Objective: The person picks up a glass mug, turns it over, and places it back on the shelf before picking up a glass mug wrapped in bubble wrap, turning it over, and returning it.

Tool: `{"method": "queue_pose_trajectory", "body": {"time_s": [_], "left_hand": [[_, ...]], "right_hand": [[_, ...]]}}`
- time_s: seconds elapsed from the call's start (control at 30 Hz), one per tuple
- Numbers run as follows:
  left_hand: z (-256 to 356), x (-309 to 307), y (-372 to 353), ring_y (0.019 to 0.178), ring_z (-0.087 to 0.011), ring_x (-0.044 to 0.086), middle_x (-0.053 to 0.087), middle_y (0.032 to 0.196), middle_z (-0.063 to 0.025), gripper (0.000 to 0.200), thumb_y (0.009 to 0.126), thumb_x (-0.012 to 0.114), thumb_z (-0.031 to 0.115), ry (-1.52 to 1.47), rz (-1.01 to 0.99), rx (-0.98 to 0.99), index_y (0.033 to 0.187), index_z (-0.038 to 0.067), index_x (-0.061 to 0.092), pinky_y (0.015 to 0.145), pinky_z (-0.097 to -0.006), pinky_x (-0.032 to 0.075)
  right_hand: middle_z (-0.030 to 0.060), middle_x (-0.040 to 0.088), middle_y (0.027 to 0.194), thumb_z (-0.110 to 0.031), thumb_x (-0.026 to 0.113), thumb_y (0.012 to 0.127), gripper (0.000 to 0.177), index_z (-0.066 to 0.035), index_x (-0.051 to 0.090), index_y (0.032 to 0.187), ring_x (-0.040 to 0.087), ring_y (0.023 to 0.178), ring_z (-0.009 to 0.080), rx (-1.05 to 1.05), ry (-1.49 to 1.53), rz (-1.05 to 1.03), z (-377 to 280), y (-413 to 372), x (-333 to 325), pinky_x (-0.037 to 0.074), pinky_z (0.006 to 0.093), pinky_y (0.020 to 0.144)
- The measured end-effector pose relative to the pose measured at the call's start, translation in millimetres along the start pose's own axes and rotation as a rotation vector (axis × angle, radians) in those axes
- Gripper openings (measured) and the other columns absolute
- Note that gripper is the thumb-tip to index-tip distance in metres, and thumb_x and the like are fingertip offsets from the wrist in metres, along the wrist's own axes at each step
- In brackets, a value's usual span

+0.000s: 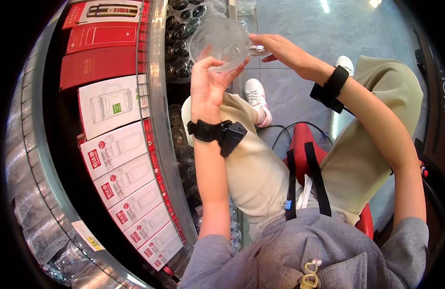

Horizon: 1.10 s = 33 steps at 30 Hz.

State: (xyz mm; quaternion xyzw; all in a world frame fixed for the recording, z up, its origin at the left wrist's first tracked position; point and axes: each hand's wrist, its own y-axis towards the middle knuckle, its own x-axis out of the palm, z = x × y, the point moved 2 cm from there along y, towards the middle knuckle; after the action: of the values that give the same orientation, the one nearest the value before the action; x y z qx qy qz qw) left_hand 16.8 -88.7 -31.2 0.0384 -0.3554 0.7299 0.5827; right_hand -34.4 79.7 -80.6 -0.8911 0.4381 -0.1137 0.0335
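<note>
A clear glass jug [217, 41] with a patterned side is held up in front of the lower shelf. My left hand [209, 79] cradles its near side, thumb and fingers curved around the glass. On the right of the jug, my right hand [287, 54] grips what looks like its handle, fingers closed around it. Part of the handle is hidden by those fingers. Both wrists carry black straps with small devices.
To the left, a shelf holds red boxes [99, 65] and white boxes [119, 149] with printed pictures. Dark-lidded glass jars [176, 53] stand on the lower shelf beyond a metal edge [157, 91]. A red stool [302, 139] is between my legs, with a cable on the grey floor [299, 91].
</note>
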Motion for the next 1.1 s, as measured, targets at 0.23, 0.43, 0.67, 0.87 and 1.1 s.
{"method": "queue_pose_trajectory", "body": {"time_s": [0.23,0.43,0.67,0.87,1.1], "left_hand": [[-2.2,1.2,2.6,0.094,-0.0480,0.053,0.042,0.117,-0.0279,0.058,0.073,0.048,0.005,-0.128,-0.043,-0.064,0.125,0.002,0.024,0.081,-0.0511,0.050],[2.3,12.2,-7.6,0.114,-0.0420,0.042,0.042,0.122,-0.0268,0.054,0.083,0.045,0.032,0.049,-0.114,-0.210,0.122,-0.005,0.034,0.090,-0.0552,0.040],[-7.5,-4.6,4.0,0.118,-0.0331,0.042,0.043,0.124,-0.0228,0.086,0.080,0.043,0.064,0.605,-0.150,-0.095,0.133,0.000,0.023,0.089,-0.0461,0.039],[-6.8,8.3,9.5,0.109,-0.0242,0.047,0.049,0.113,-0.0129,0.077,0.076,0.063,0.050,0.387,-0.174,0.233,0.129,0.005,0.031,0.090,-0.0392,0.040],[-7.7,6.8,9.9,0.103,-0.0229,0.050,0.050,0.109,-0.0107,0.071,0.071,0.069,0.044,0.251,-0.117,0.162,0.121,0.005,0.038,0.085,-0.0380,0.044]], "right_hand": [[-0.0005,0.051,0.069,-0.040,0.051,0.087,0.040,-0.002,0.061,0.082,0.046,0.069,0.0080,-0.260,-0.108,0.112,-4.6,8.6,-1.7,0.038,0.0241,0.065],[-0.0004,0.044,0.057,-0.050,0.058,0.079,0.052,-0.001,0.053,0.063,0.041,0.055,0.0068,-0.217,-0.171,0.040,-2.5,5.9,-2.1,0.033,0.0245,0.049],[-0.0071,0.024,0.054,-0.042,0.058,0.082,0.047,-0.017,0.030,0.055,0.028,0.051,0.0052,0.059,0.435,0.146,-12.9,-0.2,-27.9,0.029,0.0229,0.052],[-0.0071,0.026,0.050,-0.031,0.055,0.086,0.044,-0.017,0.029,0.054,0.038,0.052,0.0070,0.326,1.035,-0.041,3.2,-9.7,-8.4,0.033,0.0225,0.052],[-0.0063,0.032,0.050,-0.035,0.061,0.082,0.044,-0.017,0.034,0.053,0.035,0.049,0.0057,0.391,1.148,0.000,-4.5,-20.6,3.0,0.032,0.0204,0.049]]}}
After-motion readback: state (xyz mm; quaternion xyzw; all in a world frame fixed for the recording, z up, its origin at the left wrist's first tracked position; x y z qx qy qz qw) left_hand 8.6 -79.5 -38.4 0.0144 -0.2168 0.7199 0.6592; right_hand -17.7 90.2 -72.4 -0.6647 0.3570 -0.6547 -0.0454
